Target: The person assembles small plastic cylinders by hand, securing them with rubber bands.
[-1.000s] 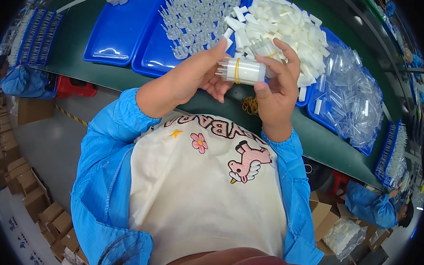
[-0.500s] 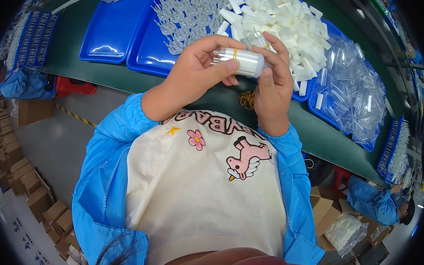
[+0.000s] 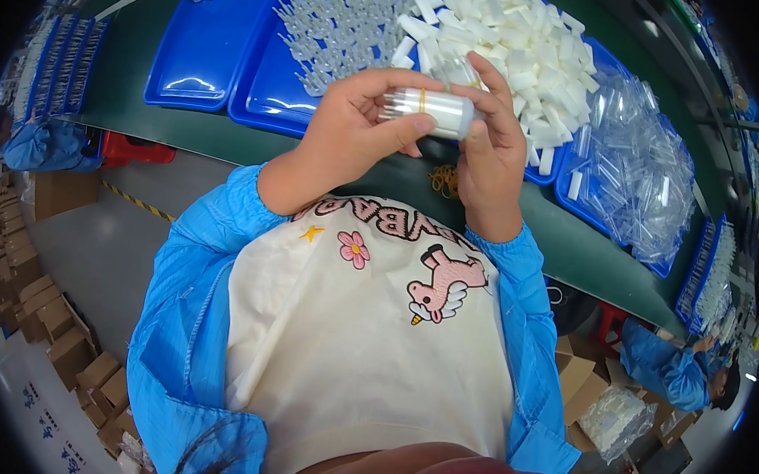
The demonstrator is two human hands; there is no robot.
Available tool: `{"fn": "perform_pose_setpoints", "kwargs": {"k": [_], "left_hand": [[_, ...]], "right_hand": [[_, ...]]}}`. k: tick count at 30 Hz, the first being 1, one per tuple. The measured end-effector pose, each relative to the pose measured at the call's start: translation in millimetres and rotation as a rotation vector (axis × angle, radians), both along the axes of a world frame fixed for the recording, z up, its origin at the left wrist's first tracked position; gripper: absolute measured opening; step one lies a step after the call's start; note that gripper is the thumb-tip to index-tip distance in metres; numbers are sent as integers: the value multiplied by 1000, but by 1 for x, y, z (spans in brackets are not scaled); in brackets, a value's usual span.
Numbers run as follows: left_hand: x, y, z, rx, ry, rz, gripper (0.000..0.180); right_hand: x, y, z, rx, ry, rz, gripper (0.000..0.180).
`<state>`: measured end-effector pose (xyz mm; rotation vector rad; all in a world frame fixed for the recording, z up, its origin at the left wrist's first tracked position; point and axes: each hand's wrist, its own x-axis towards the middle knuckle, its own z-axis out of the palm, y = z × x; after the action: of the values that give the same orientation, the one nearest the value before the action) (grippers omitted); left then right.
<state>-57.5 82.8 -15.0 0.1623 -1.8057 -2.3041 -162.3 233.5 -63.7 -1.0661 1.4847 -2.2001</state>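
Note:
My left hand [image 3: 351, 124] is closed around the left end of a bundle of clear plastic tubes with white cores [image 3: 448, 110], its thin tips pointing left. A yellow rubber band circles the bundle. Thumb and fingers of my right hand [image 3: 495, 161] grip the bundle's right end. A second banded tube bundle [image 3: 458, 72] sits just beyond, against the right hand's fingers; part of it is hidden. On the green table below the hands lies a small heap of yellow rubber bands [image 3: 443, 181].
Ahead stand blue trays: a mostly bare one [image 3: 182, 76], one holding clear thin-tipped parts [image 3: 348, 21], a heap of white strips [image 3: 526, 52] and a tray of clear tubes [image 3: 632, 164]. Co-workers in blue sit at left [image 3: 45, 146] and right [image 3: 669, 364]. Cardboard boxes [image 3: 73, 354] line the floor.
Both hands keep hold of the bundle in nearly the same place. It has turned slightly, and the left thumb has shifted a little to the right and down along it.

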Motion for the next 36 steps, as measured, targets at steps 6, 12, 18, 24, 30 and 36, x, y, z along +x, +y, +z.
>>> {"fn": "perform_pose_setpoints", "kwargs": {"k": [6, 12, 18, 24, 30, 36], "left_hand": [[-3, -37, 10, 24, -63, -20, 37], [-7, -191, 13, -605, 99, 474, 42], [-24, -321, -27, -1456, -113, 679, 38], [-57, -336, -24, -1850, -248, 509, 47], [-83, -346, -28, -1895, -320, 414, 50], [-98, -359, -40, -1912, -194, 351, 53]], "right_hand": [[-1, 4, -3, 12, -127, -54, 36], [5, 8, 3, 76, -134, -127, 30], [3, 11, -1, 76, -59, -84, 27], [3, 7, -2, 109, -80, -123, 29], [1, 10, -4, 143, 56, -75, 29], [2, 7, -4, 178, 34, -23, 30]]}}
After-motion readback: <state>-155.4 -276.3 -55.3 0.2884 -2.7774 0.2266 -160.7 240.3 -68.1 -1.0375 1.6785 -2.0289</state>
